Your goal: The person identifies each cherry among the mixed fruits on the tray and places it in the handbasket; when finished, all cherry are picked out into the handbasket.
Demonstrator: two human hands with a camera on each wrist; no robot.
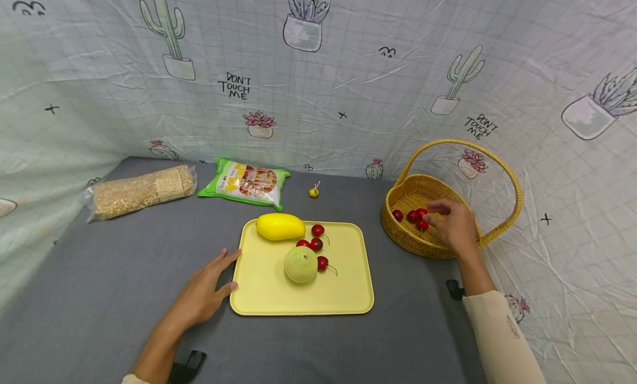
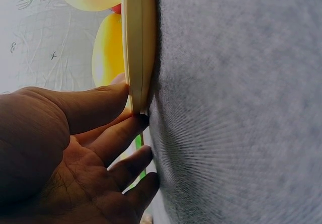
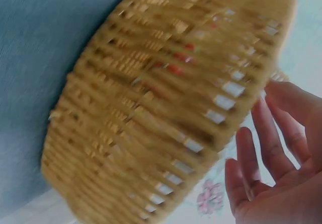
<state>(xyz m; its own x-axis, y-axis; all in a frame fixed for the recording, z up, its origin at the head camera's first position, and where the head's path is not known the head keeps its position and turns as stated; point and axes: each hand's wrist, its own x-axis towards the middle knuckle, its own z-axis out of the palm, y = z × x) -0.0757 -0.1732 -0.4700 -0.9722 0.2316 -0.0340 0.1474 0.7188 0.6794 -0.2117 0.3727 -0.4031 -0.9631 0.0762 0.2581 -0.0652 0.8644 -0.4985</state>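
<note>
My left hand point(image 1: 201, 292) touches the left edge of the pale yellow tray point(image 1: 269, 304) with thumb and fingers extended; the left wrist view shows the thumb against the tray's rim point(image 2: 138, 48). On the tray lie a smooth yellow oval fruit point(image 1: 281, 227), a round yellow-green fruit point(image 1: 301, 265) and several red cherries point(image 1: 322, 263). Over the right side of the wicker basket point(image 1: 393, 237) reaches my right hand point(image 1: 455, 226), fingertips close above several cherries point(image 1: 412, 216) inside. The right wrist view shows its fingers loosely bent beside the basket wall point(image 3: 166, 98), with nothing visible between them.
The basket's tall handle point(image 1: 517, 190) arches behind my right hand. At the back left lie a clear bag of pale kernels point(image 1: 141, 193) and a green-and-white packet point(image 1: 246, 182). A small yellow ball point(image 1: 314, 192) sits behind the tray. Patterned cloth point(image 1: 338, 85) hangs behind the grey table.
</note>
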